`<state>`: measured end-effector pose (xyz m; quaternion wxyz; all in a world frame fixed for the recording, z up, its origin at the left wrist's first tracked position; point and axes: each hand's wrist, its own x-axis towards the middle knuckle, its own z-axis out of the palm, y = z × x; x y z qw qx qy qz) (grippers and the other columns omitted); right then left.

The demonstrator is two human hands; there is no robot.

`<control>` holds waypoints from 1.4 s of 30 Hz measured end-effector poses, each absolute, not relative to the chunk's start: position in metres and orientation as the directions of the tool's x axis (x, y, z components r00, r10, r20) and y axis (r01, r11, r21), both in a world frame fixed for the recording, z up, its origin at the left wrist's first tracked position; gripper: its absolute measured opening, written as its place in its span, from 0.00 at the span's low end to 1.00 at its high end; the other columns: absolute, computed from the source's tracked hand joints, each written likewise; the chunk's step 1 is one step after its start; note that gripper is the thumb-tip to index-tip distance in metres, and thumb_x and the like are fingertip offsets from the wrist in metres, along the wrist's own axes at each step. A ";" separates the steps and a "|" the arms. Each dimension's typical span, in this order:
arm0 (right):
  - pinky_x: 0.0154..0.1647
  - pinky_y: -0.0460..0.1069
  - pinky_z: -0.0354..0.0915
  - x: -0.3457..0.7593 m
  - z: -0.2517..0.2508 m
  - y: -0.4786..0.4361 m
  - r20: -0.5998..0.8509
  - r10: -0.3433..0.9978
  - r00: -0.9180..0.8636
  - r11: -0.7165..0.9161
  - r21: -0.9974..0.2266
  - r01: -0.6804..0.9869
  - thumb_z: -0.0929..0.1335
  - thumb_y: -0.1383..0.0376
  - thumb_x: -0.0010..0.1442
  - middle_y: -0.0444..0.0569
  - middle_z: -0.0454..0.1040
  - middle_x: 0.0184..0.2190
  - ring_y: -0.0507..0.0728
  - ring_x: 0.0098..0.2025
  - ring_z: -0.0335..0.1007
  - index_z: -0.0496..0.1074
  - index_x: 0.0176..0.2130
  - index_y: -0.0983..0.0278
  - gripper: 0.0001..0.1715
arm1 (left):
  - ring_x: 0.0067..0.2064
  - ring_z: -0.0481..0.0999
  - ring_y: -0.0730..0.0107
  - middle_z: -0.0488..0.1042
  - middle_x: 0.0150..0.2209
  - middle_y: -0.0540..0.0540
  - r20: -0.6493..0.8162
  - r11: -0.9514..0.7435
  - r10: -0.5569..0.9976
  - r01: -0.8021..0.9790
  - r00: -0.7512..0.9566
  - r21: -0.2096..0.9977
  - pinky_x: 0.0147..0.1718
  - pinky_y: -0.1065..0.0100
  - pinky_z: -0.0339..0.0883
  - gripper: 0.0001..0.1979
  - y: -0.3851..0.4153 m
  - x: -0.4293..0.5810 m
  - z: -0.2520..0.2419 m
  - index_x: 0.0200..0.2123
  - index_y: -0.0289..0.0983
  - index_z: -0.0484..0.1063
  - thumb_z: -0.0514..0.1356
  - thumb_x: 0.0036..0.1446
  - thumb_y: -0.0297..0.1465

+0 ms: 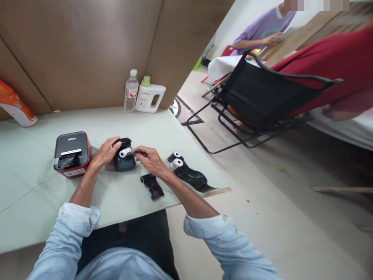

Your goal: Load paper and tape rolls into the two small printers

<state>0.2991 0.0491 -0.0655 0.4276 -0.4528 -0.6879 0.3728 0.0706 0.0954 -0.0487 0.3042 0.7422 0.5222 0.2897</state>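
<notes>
A small dark label printer (125, 164) stands on the table with its lid (124, 142) raised. In its top lies a white paper roll (124, 152). My left hand (106, 153) grips the printer's side by the lid, fingers at the lid and thumb close to the roll. From the other side my right hand (150, 158) pinches a thin dark strip (135, 152) beside the roll; its far end is too small to follow. A loose piece of black film (152, 186) lies on the table below my right hand.
A larger black and red printer (72, 153) stands left. White rolls (176, 164) with black film (195, 177) lie near the table's right edge. Behind stand a water bottle (131, 92), a detergent jug (150, 97) and an orange bottle (17, 105). Two people and a black chair (250, 93) are at right.
</notes>
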 end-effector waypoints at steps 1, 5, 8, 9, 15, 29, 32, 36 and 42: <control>0.40 0.50 0.69 0.298 -0.066 0.048 0.284 0.931 -0.228 0.347 -0.884 0.313 0.67 0.64 0.64 0.47 0.78 0.38 0.56 0.39 0.73 0.79 0.41 0.61 0.10 | 0.65 0.73 0.56 0.75 0.63 0.39 0.110 -0.268 0.952 0.601 0.286 0.753 0.68 0.53 0.62 0.24 0.095 0.071 -0.048 0.62 0.38 0.73 0.53 0.70 0.42; 0.52 0.54 0.69 0.293 -0.072 0.049 0.509 0.792 -0.337 0.610 -0.639 0.469 0.68 0.73 0.60 0.54 0.78 0.51 0.60 0.53 0.73 0.77 0.41 0.61 0.11 | 0.65 0.72 0.56 0.75 0.63 0.41 0.122 -0.275 0.951 0.601 0.284 0.750 0.69 0.52 0.61 0.23 0.094 0.071 -0.047 0.62 0.40 0.73 0.53 0.70 0.42; 0.55 0.57 0.67 0.288 -0.075 0.052 0.532 0.702 -0.473 0.696 -0.375 0.612 0.69 0.76 0.59 0.55 0.78 0.55 0.62 0.55 0.70 0.76 0.41 0.61 0.13 | 0.66 0.72 0.57 0.74 0.64 0.40 0.122 -0.271 0.953 0.600 0.276 0.753 0.69 0.53 0.60 0.24 0.095 0.071 -0.048 0.63 0.39 0.72 0.53 0.70 0.43; 0.54 0.57 0.67 0.286 -0.075 0.053 0.521 0.691 -0.502 0.700 -0.305 0.646 0.69 0.76 0.60 0.55 0.79 0.55 0.63 0.54 0.69 0.76 0.42 0.61 0.13 | 0.66 0.71 0.57 0.74 0.64 0.40 0.119 -0.268 0.954 0.602 0.277 0.752 0.70 0.53 0.60 0.24 0.095 0.071 -0.049 0.63 0.39 0.72 0.53 0.70 0.43; 0.45 0.54 0.61 0.267 -0.065 0.055 0.429 0.719 -0.547 0.630 -0.068 0.774 0.65 0.71 0.70 0.55 0.80 0.45 0.62 0.47 0.68 0.76 0.43 0.62 0.10 | 0.66 0.71 0.57 0.74 0.64 0.38 0.110 -0.269 0.952 0.613 0.285 0.743 0.70 0.55 0.60 0.26 0.099 0.071 -0.050 0.63 0.36 0.72 0.53 0.70 0.43; 0.42 0.53 0.55 0.266 -0.049 0.050 0.545 0.711 -0.445 0.529 0.003 0.849 0.62 0.69 0.73 0.54 0.78 0.38 0.61 0.40 0.65 0.74 0.38 0.63 0.13 | 0.66 0.72 0.57 0.75 0.63 0.38 0.134 -0.286 0.950 0.613 0.281 0.737 0.70 0.54 0.60 0.24 0.099 0.070 -0.052 0.63 0.37 0.72 0.54 0.70 0.42; 0.43 0.54 0.57 0.266 -0.050 0.051 0.516 0.703 -0.489 0.577 -0.013 0.817 0.64 0.69 0.71 0.54 0.78 0.38 0.61 0.42 0.65 0.74 0.40 0.63 0.10 | 0.66 0.72 0.58 0.75 0.63 0.39 0.135 -0.290 0.949 0.615 0.286 0.734 0.70 0.54 0.60 0.24 0.099 0.070 -0.052 0.63 0.37 0.72 0.54 0.70 0.42; 0.45 0.54 0.61 0.269 -0.054 0.053 0.483 0.676 -0.556 0.668 -0.085 0.739 0.69 0.70 0.67 0.55 0.78 0.41 0.62 0.46 0.67 0.74 0.44 0.64 0.05 | 0.65 0.73 0.58 0.75 0.63 0.39 0.147 -0.298 0.947 0.607 0.286 0.737 0.69 0.54 0.61 0.24 0.098 0.070 -0.052 0.63 0.38 0.72 0.54 0.70 0.42; 0.49 0.54 0.67 0.280 -0.052 0.055 0.508 0.636 -0.581 0.746 -0.210 0.632 0.69 0.73 0.67 0.52 0.78 0.46 0.61 0.49 0.68 0.74 0.51 0.61 0.14 | 0.65 0.72 0.57 0.75 0.63 0.38 0.143 -0.295 0.947 0.602 0.288 0.742 0.69 0.55 0.60 0.25 0.097 0.070 -0.052 0.63 0.37 0.72 0.53 0.70 0.42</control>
